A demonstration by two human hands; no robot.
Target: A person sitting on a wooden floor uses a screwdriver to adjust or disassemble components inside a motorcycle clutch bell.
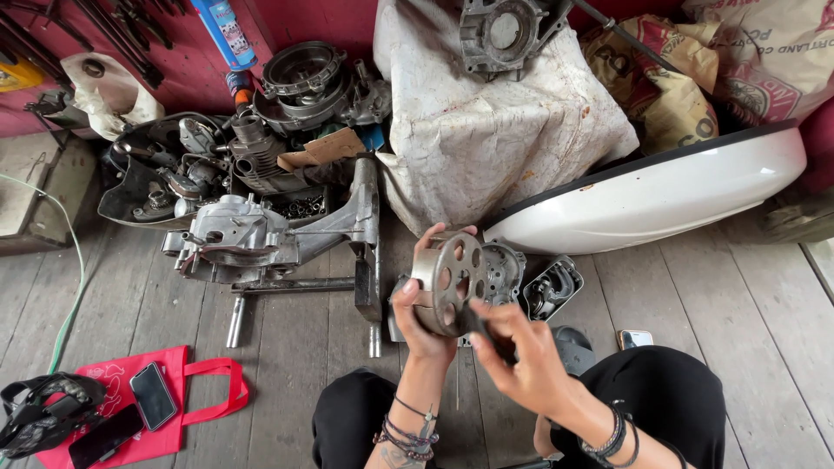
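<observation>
My left hand (423, 321) grips a round metal drum with several holes (450, 276), held upright in front of me, thumb on its near rim and fingers over the top. My right hand (521, 356) pinches a thin dark tool (476, 323) whose tip touches the drum's lower face. Right behind the drum, on the wooden floor (712, 287), lies a grey metal housing (502, 271), and a dark engine cover (553, 287) lies to its right.
An engine case on a metal frame (252, 239) lies to the left, with more engine parts (304, 82) behind. A white curved body panel (660, 195) and stuffed sacks (495, 130) fill the back. A red bag with phones (148, 399) lies bottom left; another phone (636, 338) lies by my right knee.
</observation>
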